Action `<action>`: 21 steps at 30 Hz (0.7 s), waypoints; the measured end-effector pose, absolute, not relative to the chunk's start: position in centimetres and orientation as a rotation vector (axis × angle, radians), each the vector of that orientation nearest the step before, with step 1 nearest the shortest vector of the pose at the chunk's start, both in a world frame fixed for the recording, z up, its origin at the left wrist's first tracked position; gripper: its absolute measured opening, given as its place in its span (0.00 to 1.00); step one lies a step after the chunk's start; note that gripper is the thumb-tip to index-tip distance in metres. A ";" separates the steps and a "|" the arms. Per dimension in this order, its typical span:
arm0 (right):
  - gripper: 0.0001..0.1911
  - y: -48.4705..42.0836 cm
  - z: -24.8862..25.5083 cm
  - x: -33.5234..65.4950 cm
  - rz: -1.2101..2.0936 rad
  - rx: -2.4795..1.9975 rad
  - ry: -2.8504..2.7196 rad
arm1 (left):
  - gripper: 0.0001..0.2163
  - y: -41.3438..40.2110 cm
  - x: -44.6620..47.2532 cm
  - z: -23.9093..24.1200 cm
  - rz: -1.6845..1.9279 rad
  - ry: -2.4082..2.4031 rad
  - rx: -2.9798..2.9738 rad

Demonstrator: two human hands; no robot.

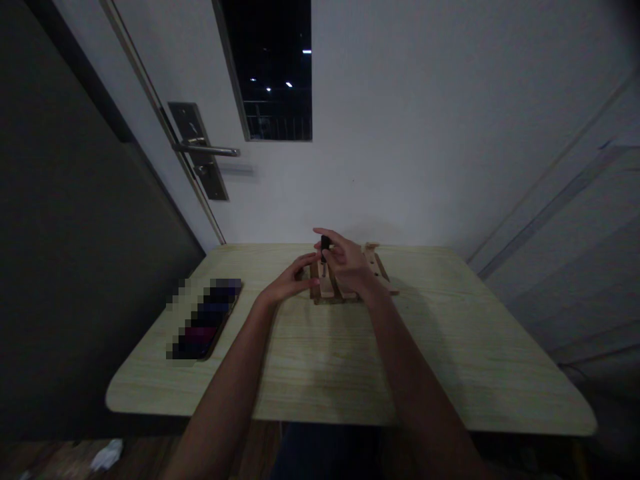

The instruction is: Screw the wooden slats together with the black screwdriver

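Observation:
My right hand (346,262) grips the black handle of a small screwdriver (325,244), held nearly upright. Its metal shaft points down at a pale wooden strip (326,287), where the tip meets a screw or hole too small to make out. Beneath lies a brown wooden board (320,301), carrying several pale pieces side by side. My left hand (287,281) holds the board's left edge, thumb near the front corner and fingers farther back. My right hand and wrist hide the middle of the board. One more pale wooden piece (371,249) stands out at the back right.
The board rests on a light wood-grain table (320,373). A phone (207,323), partly pixelated, lies at the left. Behind the table rises a white door (400,133) with a metal lever handle (215,151) and a dark window (277,73).

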State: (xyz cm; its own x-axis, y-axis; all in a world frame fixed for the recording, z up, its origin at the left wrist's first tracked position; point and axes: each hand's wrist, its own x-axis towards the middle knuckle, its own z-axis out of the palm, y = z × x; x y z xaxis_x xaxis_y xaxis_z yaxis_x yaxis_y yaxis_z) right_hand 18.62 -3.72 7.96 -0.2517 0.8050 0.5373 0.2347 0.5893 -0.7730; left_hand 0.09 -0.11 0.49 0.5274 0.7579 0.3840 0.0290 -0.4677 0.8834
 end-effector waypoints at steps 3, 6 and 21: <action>0.19 -3.8 8.2 18.8 0.645 -0.870 -1.826 | 0.27 0.1 0.0 0.1 1.024 0.662 1.862; 0.16 -3.9 8.6 18.8 0.631 -0.868 -1.835 | 0.27 0.2 0.0 0.0 1.015 0.670 1.860; 0.15 -3.6 8.3 18.6 0.506 -0.946 -1.765 | 0.26 0.0 0.0 0.2 1.013 0.675 1.874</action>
State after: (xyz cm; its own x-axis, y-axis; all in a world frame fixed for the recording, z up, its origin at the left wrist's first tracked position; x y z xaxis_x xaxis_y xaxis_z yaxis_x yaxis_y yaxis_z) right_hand 18.57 -3.57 8.27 -0.1656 0.7927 0.5867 0.3614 0.6023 -0.7118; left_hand -0.03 0.01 0.22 0.5200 0.7667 0.3765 0.0523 -0.4685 0.8819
